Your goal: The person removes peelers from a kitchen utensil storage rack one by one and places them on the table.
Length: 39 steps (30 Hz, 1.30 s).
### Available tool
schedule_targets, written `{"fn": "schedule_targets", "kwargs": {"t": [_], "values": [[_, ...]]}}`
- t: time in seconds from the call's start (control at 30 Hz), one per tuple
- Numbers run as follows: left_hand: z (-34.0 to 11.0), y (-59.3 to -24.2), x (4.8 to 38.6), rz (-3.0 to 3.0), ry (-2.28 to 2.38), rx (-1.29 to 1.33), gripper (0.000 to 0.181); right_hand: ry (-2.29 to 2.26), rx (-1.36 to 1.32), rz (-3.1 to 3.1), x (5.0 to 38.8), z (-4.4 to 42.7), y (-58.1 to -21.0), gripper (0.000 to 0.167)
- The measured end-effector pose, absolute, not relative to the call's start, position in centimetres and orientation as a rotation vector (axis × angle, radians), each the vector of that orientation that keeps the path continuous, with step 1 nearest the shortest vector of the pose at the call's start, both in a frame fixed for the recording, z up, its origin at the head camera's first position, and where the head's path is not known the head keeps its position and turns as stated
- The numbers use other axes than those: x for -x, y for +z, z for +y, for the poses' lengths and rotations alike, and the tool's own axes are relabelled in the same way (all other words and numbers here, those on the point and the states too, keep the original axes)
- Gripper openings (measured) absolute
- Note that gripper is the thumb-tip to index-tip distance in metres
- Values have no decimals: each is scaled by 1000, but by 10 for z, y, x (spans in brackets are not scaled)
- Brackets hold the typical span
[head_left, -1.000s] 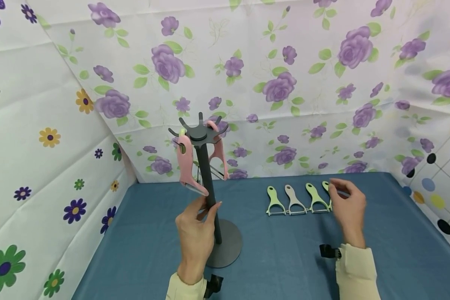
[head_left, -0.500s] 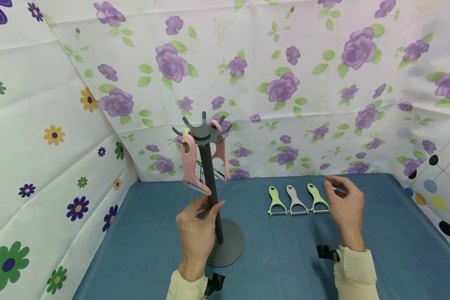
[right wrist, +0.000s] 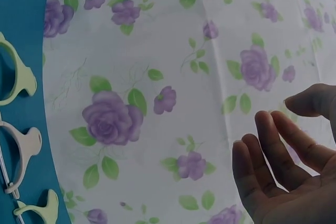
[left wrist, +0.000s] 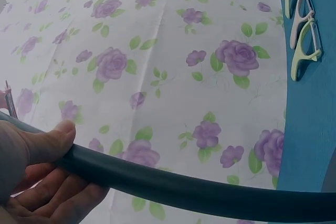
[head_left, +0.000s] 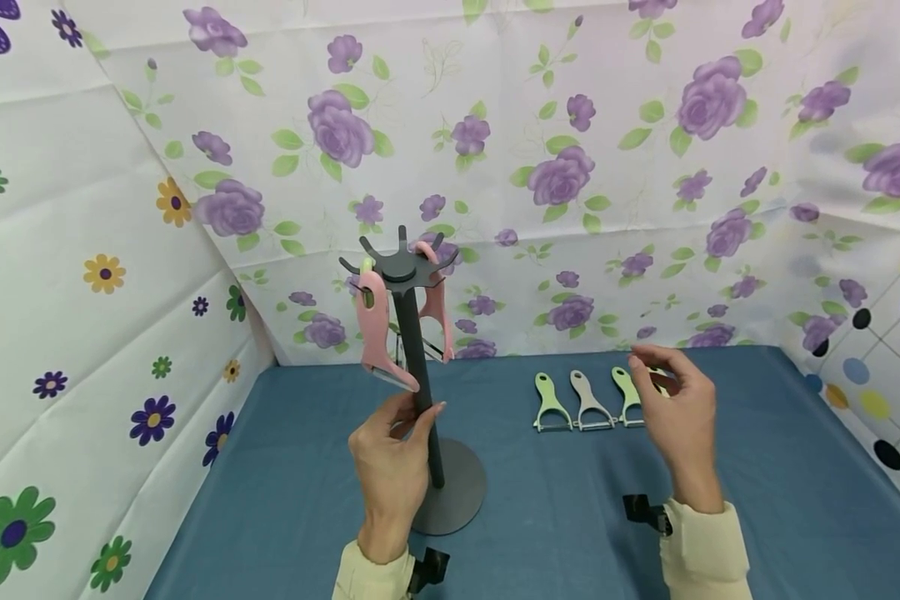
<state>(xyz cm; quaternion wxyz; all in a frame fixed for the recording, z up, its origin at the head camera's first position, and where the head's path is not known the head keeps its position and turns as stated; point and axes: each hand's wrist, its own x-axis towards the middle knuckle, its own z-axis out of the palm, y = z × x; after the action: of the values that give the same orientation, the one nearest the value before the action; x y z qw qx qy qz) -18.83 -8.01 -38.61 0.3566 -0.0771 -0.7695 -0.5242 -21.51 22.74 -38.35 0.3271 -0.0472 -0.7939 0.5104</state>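
**Flowered walls around a blue table (head_left: 540, 517)**

Sheets close the table in on three sides: a far sheet (head_left: 420, 108) with purple roses, a left sheet (head_left: 52, 325) scattered with coloured daisies, and a right sheet (head_left: 896, 375) with coloured spots. The far edge runs along the foot of the roses; the left and right edges slant outward toward the near side, and the near edge is out of sight.

Left of centre, a dark stand (head_left: 414, 354) rests on its round base (head_left: 461, 500). The left hand (head_left: 390, 454) has its grip closed around the post, thumb opposite the fingers. Above it, a nearer pink peeler (head_left: 375, 325) and a farther pink peeler (head_left: 437, 300) hang from the hooks.

Over to the right, near the far edge, lie a green peeler (head_left: 547, 390), a pale peeler (head_left: 582, 386) and another green peeler (head_left: 623, 383), partly covered by the right hand (head_left: 681, 417). That grip is slightly open, thumb apart from the fingertips, holding nothing.

Blue surface stretches between base and row, and spreads right of the hand toward the slanting edge.
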Motion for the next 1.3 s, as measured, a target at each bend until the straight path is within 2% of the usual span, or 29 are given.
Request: {"fn": "schedule_targets", "kwargs": {"t": [0.6, 1.3], "values": [[-84, -381, 180, -2015, -1442, 253, 15, 1449, -507, -2178, 208, 207, -380, 35], [-80, -376, 178, -2088, -1503, 266, 19, 1515, -644, -2258, 202, 185, -378, 40]]}}
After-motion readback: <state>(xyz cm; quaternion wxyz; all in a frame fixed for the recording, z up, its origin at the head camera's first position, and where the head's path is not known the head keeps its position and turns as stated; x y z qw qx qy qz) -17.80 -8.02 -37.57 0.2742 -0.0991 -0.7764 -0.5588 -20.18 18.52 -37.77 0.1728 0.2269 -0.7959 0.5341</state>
